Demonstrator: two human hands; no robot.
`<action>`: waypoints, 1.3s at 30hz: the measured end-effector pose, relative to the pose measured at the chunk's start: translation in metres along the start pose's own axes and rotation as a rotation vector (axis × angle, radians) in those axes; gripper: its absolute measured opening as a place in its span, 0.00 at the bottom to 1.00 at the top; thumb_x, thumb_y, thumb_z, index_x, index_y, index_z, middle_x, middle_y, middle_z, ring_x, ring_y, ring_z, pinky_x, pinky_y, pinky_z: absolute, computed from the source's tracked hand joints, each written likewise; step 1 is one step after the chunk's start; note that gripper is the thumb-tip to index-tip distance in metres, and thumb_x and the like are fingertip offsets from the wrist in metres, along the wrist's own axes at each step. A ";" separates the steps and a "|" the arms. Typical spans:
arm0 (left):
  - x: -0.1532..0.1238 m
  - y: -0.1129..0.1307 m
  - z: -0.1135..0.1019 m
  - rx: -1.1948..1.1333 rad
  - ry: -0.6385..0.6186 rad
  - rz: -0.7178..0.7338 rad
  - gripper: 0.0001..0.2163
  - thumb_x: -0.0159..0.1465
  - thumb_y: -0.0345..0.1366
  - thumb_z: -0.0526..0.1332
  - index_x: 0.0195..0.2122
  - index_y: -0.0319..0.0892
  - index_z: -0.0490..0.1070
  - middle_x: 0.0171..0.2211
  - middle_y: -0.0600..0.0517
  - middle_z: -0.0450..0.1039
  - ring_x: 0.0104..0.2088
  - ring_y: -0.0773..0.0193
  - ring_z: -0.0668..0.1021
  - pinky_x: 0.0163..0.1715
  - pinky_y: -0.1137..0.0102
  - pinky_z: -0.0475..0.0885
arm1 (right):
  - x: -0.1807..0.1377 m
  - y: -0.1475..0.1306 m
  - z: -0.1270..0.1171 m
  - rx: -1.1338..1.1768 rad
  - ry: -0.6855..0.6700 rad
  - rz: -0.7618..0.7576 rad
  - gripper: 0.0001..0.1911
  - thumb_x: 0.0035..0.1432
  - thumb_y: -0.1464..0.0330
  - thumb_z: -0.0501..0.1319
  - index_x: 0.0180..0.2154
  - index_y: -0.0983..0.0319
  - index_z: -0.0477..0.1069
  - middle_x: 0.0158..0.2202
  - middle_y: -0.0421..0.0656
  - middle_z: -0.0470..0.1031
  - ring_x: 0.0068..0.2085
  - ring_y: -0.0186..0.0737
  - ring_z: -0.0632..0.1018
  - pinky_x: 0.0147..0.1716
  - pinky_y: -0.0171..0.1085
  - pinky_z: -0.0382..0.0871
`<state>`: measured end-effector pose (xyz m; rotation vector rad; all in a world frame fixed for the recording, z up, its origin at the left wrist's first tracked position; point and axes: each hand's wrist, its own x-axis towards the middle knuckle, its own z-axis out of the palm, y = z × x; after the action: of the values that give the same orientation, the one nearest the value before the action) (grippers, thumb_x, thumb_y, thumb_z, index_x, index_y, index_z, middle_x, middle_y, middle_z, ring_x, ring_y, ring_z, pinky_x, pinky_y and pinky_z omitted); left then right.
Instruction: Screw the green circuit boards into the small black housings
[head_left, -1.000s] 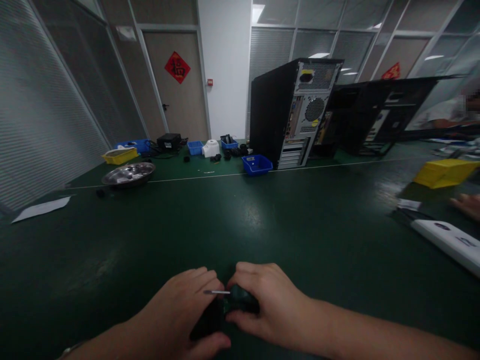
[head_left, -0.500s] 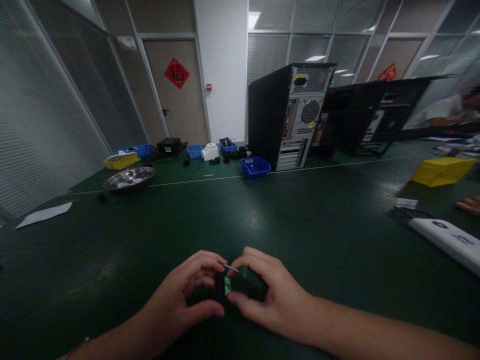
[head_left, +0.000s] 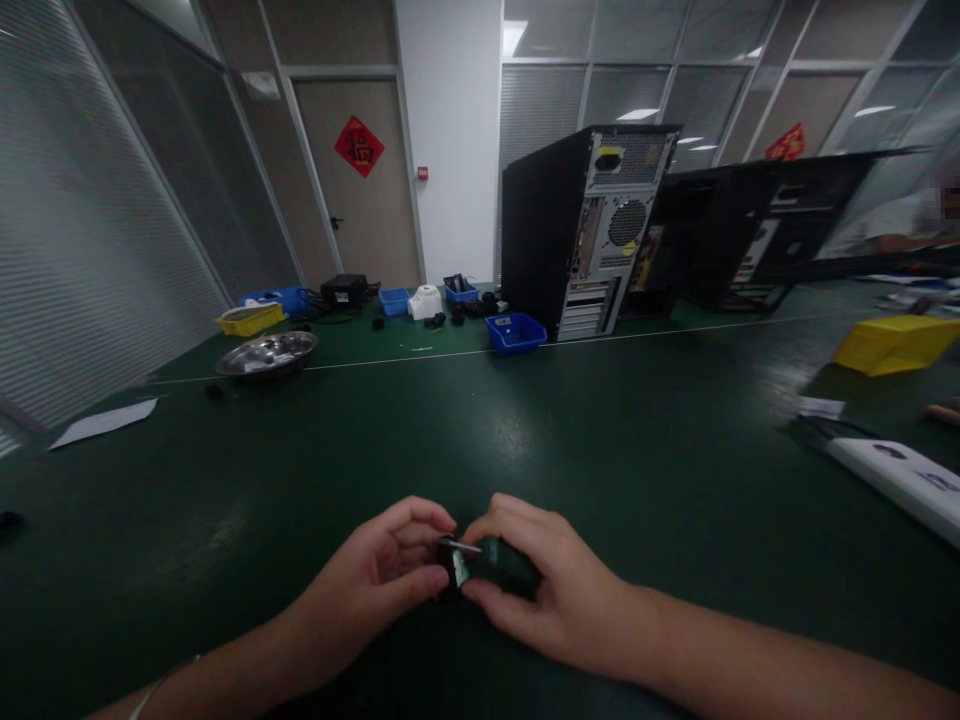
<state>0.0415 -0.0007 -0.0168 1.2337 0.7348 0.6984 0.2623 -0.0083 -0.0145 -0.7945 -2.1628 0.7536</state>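
Observation:
My right hand (head_left: 547, 575) is wrapped round the dark green handle of what looks like a screwdriver (head_left: 507, 566). Its thin metal shaft points left, toward my other hand. Between the thumb and fingers of my left hand (head_left: 401, 560) is a small black part with a circuit board (head_left: 459, 568), its board face turned toward the right hand. The shaft lies over the top edge of this part; whether the tip touches it I cannot tell. Both hands are close together just above the green table (head_left: 360, 440).
At the back stand a black computer tower (head_left: 551, 230), a blue bin (head_left: 516, 333) and a metal dish (head_left: 268, 354). A paper sheet (head_left: 103, 422) lies at left. On the right are a white power strip (head_left: 896, 475) and a yellow bin (head_left: 896, 345); a person sits beyond.
My left fingers have closed in on the small black part, and its board face has turned more into view. The view has shifted slightly; the right hand keeps its grip.

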 end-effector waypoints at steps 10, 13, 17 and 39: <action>0.003 -0.006 0.002 -0.183 -0.014 -0.111 0.14 0.60 0.34 0.70 0.46 0.39 0.75 0.37 0.48 0.81 0.33 0.62 0.82 0.37 0.67 0.78 | 0.000 -0.001 0.000 0.005 -0.025 -0.022 0.07 0.58 0.72 0.64 0.40 0.62 0.71 0.34 0.41 0.70 0.33 0.34 0.73 0.31 0.32 0.64; 0.003 -0.008 0.000 -0.194 -0.012 -0.128 0.14 0.61 0.35 0.69 0.48 0.40 0.76 0.39 0.48 0.81 0.35 0.63 0.83 0.40 0.67 0.77 | 0.000 -0.001 0.001 0.022 -0.010 -0.032 0.08 0.57 0.74 0.63 0.40 0.62 0.71 0.34 0.41 0.71 0.33 0.35 0.73 0.32 0.32 0.64; 0.002 -0.006 0.000 -0.161 -0.016 -0.141 0.13 0.61 0.36 0.69 0.46 0.39 0.77 0.38 0.48 0.82 0.35 0.62 0.83 0.40 0.68 0.77 | 0.000 -0.001 0.001 0.021 -0.008 -0.045 0.09 0.58 0.74 0.63 0.42 0.62 0.71 0.34 0.41 0.71 0.34 0.35 0.73 0.32 0.32 0.65; -0.003 -0.004 0.012 -0.012 -0.048 -0.078 0.09 0.63 0.34 0.66 0.44 0.40 0.75 0.36 0.50 0.78 0.38 0.60 0.79 0.42 0.65 0.71 | -0.002 -0.001 0.004 -0.289 -0.193 -0.065 0.11 0.61 0.66 0.63 0.46 0.57 0.72 0.37 0.41 0.73 0.35 0.37 0.75 0.30 0.34 0.61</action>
<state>0.0499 -0.0104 -0.0186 1.2007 0.7342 0.6069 0.2602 -0.0116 -0.0163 -0.8185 -2.4967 0.5081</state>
